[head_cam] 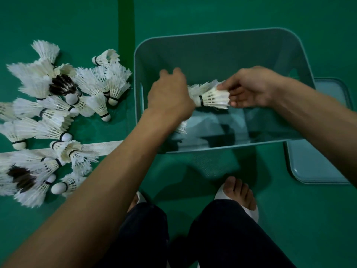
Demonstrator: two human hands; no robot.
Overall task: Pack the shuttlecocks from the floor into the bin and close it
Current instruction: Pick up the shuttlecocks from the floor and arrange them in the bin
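The person crouched over the open bin with both hands above it. Over the bin's middle, the right hand pinched a white shuttlecock by its feathers, its cork end pointing at the left hand. That hand's fingers curled, hiding what they held. A pile of shuttlecocks lay left of the bin; the lid lay flat at the bin's right.

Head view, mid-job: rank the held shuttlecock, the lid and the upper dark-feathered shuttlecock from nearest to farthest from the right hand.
1. held shuttlecock: in the grip of the right hand, over the bin.
2. lid: on the floor, right of the bin.
3. upper dark-feathered shuttlecock: in the pile on the floor, far left.
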